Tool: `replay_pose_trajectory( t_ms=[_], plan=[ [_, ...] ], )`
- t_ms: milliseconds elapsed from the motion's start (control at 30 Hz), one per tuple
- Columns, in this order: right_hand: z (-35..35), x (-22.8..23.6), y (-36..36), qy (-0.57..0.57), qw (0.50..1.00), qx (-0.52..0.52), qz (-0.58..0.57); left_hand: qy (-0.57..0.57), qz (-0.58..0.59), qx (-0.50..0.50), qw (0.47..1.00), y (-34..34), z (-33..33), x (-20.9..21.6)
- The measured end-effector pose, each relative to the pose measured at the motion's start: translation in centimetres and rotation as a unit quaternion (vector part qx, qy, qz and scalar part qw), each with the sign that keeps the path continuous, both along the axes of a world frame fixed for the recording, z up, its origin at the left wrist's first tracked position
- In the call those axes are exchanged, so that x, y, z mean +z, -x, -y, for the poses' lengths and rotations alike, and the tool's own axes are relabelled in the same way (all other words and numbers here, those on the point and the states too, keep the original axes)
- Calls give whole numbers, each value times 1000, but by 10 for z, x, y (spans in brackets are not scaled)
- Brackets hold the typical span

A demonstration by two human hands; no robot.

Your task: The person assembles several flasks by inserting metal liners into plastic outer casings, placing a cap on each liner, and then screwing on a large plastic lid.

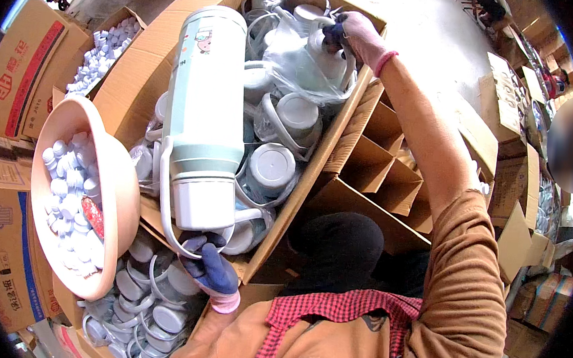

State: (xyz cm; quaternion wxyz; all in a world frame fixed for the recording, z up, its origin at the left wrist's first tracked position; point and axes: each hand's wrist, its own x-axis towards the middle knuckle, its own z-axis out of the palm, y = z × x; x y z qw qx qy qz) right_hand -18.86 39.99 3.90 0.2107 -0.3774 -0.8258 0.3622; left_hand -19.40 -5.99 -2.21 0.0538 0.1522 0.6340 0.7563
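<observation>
My left hand (212,271), in a blue and pink glove, grips the white carrying handle of a large thermos flask (208,105). The flask is pale green and white with a small cartoon print, and its white cap points toward me. It is held above an open cardboard box (319,195) of thermos flasks in clear plastic bags. At the far right of that box, my gloved right hand (361,38) closes its fingers on a bagged thermos flask (330,51). Its fingertips are partly hidden.
A peach-coloured basin (130,200) at left holds many small white caps and a red packet (93,216). More white caps fill a carton (112,47) behind it. Bagged flasks (149,303) lie below. A carton with cardboard dividers (368,162) stands at right.
</observation>
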Motion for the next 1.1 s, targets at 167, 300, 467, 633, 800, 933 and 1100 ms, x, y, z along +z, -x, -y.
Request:
replay_pose_trajectory(
  t_ms=[167,300,467,633,800,933,1100],
  plan=[
    [45,9,15,327,932,62,-141,39,-17,-5,999,-2,3,-11],
    [36,24,27,263,873,336,-238,69,-60,28,995,-3,1,-13],
    [53,70,46,258,810,469,-240,125,-67,33,989,-3,5,-9],
    [45,77,23,122,885,385,-232,107,-58,38,992,-2,4,-11],
    [9,19,-20,49,922,334,-191,109,-99,22,989,-4,-5,-4],
    [49,4,-28,337,925,73,-162,80,-81,5,994,-4,-6,-2],
    [54,-31,-19,381,909,70,-156,45,-48,-10,998,-2,-8,-1]
  ],
)
